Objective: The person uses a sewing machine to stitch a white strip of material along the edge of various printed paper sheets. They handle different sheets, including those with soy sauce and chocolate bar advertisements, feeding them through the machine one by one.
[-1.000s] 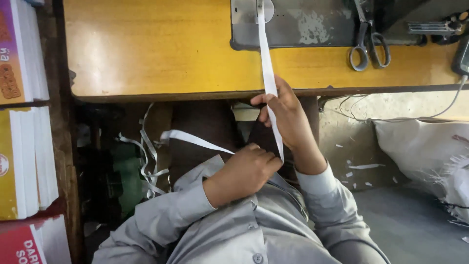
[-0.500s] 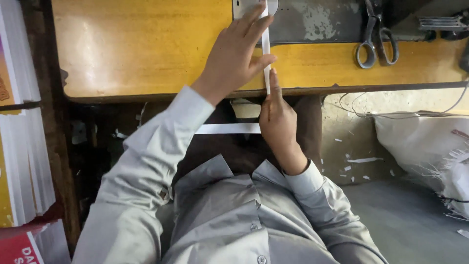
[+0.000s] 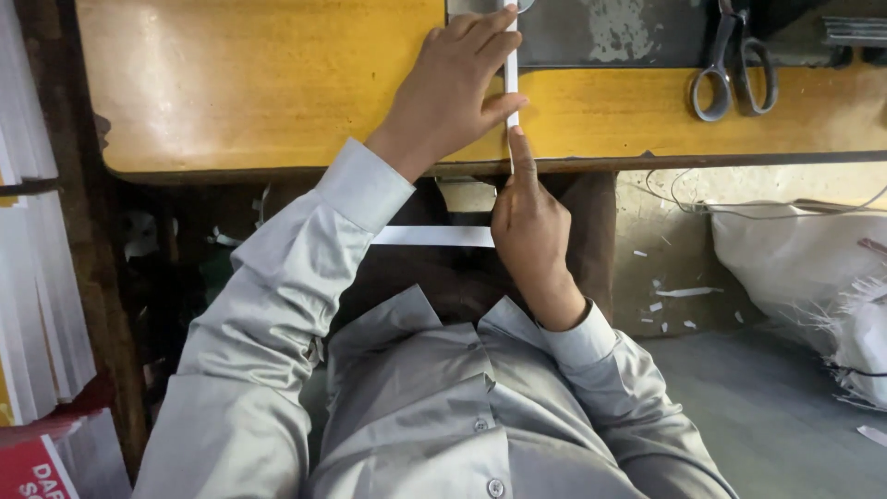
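Our left hand (image 3: 457, 88) pinches white strip (image 3: 511, 69) flat on bench (image 3: 259, 83); right hand (image 3: 531, 226) grips strip's lower run; scissors (image 3: 735, 60) idle, strip uncut.

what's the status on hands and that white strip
Left hand pinching white strip on yellow table. Right hand fingertip on strip at table edge. Scissors lie apart, nothing blocking.

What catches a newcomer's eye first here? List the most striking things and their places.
The left hand lies on the glossy yellow wooden tabletop, fingers pinching a narrow white paper strip that runs up toward the grey metal plate. Just below, the right hand points a finger up along the same strip at the table's front edge. Grey metal scissors lie to the right, across the plate's edge.
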